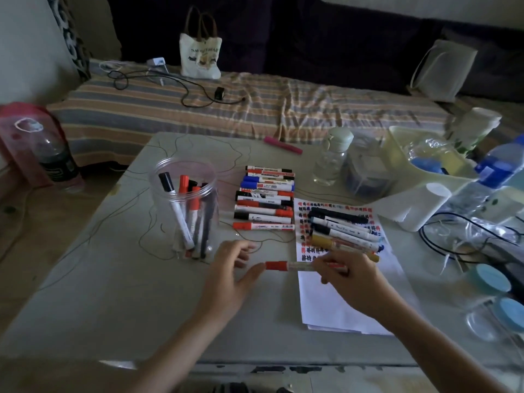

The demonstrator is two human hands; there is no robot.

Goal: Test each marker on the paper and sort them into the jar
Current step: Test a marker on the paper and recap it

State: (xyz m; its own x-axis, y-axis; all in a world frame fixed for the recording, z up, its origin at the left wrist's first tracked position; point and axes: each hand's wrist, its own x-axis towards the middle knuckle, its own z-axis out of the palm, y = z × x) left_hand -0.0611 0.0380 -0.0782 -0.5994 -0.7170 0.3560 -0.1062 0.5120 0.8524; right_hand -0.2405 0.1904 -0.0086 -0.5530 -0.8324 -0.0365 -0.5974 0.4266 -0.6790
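1. Red-capped marker (pixel 297 265): held level between the two hands, above the desk (pixel 113 293); the cap points toward the left hand, and the far end of the barrel is hidden inside the right hand.
2. Right hand (pixel 354 276): fingers curled round the marker's barrel, over the near-left part of the paper (pixel 326 304).
3. Left hand (pixel 232 276): fingers loosely spread and holding nothing; the thumb tip lies at the marker's cap, though actual contact cannot be made out.
4. Paper: its far end, beyond the right hand, carries rows of small red, black and blue test marks too small to read; the near end is blank.
5. Loose markers (pixel 343 228): a cluster lying across the marked part of the paper, just beyond the right hand.
6. Marker stack (pixel 265 201): red, black and blue pens side by side on the desk, beyond the gap between the hands; labels illegible.
7. Jar (pixel 187 205): clear, upright, beyond and to the left of the left hand, holding several black and red markers standing on end.
8. Clear bottles, a pale bin (pixel 425 177) and cables to the right of the right hand are dim, partly cut off by the frame edge.
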